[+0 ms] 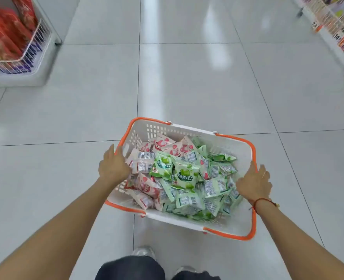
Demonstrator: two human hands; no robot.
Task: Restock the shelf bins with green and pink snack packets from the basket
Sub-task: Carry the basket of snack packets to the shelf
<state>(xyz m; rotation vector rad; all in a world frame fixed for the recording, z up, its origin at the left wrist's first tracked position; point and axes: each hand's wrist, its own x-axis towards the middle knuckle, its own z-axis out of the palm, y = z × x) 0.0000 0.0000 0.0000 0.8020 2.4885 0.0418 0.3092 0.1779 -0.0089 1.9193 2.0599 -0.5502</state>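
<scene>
A white plastic basket (189,128) with orange handles hangs above the tiled floor in front of me. It is piled with several pink snack packets (146,183) on its left side and several green snack packets (185,175) in the middle and right. My left hand (113,166) grips the basket's left rim, fingers curled over the edge. At the opposite rim my right hand (254,183) holds on in the same way; a red string bracelet circles that wrist.
A white shelf unit (23,77) with wire bins of red packages stands at the left. Wire shelf bins (336,27) with price tags line the right edge. Glossy floor tiles (187,77) stretch ahead. My shoes (143,252) show below.
</scene>
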